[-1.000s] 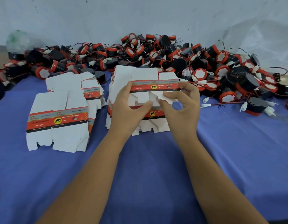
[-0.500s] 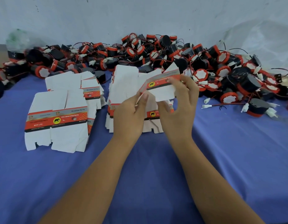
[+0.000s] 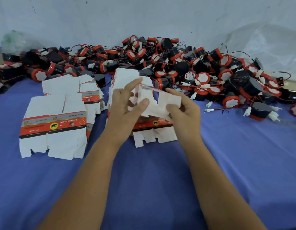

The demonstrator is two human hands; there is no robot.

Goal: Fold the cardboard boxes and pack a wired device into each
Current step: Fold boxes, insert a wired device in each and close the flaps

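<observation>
Box blank now tilted, white inside up, between both hands.

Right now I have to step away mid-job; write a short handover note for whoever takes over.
Left hand and right hand both grip one box blank, held above the middle stack of flat blanks and partly opened, not yet a closed box.
Another stack of blanks lies on the left of the blue cloth, with a third stack behind it.
The wired devices lie piled along the back; one loose device sits at the right.
Done: no folded or packed box is in view.
Left: finish folding this box, put a device in, close it, repeat.
</observation>
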